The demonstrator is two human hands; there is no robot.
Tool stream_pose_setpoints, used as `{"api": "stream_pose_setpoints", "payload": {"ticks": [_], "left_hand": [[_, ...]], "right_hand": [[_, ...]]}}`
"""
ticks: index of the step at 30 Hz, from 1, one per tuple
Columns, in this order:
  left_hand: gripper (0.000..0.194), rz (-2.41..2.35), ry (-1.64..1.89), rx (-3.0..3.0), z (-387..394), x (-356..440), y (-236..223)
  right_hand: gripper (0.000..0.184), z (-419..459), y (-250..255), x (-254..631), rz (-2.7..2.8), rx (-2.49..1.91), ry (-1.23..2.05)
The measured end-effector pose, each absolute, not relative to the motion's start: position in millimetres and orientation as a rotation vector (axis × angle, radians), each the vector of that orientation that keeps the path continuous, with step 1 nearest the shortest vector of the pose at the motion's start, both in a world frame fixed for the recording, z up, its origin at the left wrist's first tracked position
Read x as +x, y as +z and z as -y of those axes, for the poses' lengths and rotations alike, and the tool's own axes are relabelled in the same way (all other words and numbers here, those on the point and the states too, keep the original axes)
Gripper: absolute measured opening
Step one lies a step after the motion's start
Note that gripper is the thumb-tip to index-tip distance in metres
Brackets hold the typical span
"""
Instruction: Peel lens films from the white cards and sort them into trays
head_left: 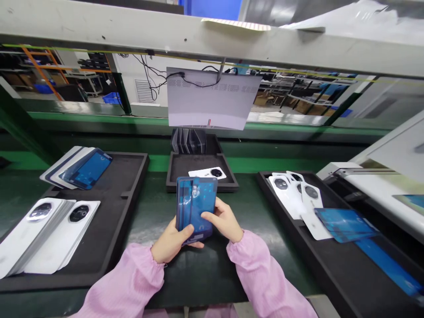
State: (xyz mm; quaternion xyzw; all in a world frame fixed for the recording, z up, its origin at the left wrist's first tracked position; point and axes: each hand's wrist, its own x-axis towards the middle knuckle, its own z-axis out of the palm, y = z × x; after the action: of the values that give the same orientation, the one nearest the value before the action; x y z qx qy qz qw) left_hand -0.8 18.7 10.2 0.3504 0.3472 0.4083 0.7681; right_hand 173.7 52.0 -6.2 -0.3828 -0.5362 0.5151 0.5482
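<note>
A stack of blue-filmed phone back panels [202, 201] is held upright and slightly fanned above the green bench. My left hand [174, 238] grips its lower left edge, thumb on the front face. My right hand [225, 218] closes on the right edge, its thumb lying across the blue film. Just behind the stack, a white phone back panel [202, 172] with a round black camera ring lies in the middle black tray [177, 165]; the stack hides part of it.
The left black tray [114, 225] bears fanned white panels [49, 234] and blue-faced ones [92, 168]. In the right tray [318, 260] lie white panels [289, 196] and blue panels [346, 223]. Dark panels [188, 141] stand upright at the back, below a hanging monitor [212, 99]. A white machine [397, 168] borders the right.
</note>
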Motion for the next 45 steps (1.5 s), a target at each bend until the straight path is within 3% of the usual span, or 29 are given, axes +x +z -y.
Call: {"api": "stream_pose_setpoints", "payload": {"ticks": [10, 18, 27, 36, 41, 45], "left_hand": [[0.039, -0.85, 0.962, 0.691, -20.9, 0.5, 20.2], [0.058, -0.779, 0.957, 0.605, -22.5, -4.5, 28.1], [0.051, -0.711, 1.021, 0.625, -23.0, 0.5, 16.0], [0.063, -0.816, 1.191, 0.65, -26.1, 1.1, 12.5], [0.052, -0.751, 1.151, 0.589, -24.4, 0.2, 14.5], [0.057, -0.853, 1.237, 0.574, -27.8, -2.1, 17.7]], "right_hand": [[0.026, -52.7, -4.1, 174.3, 1.06, -0.964, 1.367], [0.031, -52.8, -1.4, 181.2, 0.926, -0.883, 1.374], [0.029, -51.0, -7.1, 168.6, 0.995, -0.9, 1.533], [0.031, -52.2, -5.7, 171.4, 0.947, -0.86, 1.478], [0.032, -50.8, -11.2, 164.7, 1.025, -0.894, 1.564], [0.033, -55.0, -6.0, 177.7, 0.853, -0.853, 1.499]]}}
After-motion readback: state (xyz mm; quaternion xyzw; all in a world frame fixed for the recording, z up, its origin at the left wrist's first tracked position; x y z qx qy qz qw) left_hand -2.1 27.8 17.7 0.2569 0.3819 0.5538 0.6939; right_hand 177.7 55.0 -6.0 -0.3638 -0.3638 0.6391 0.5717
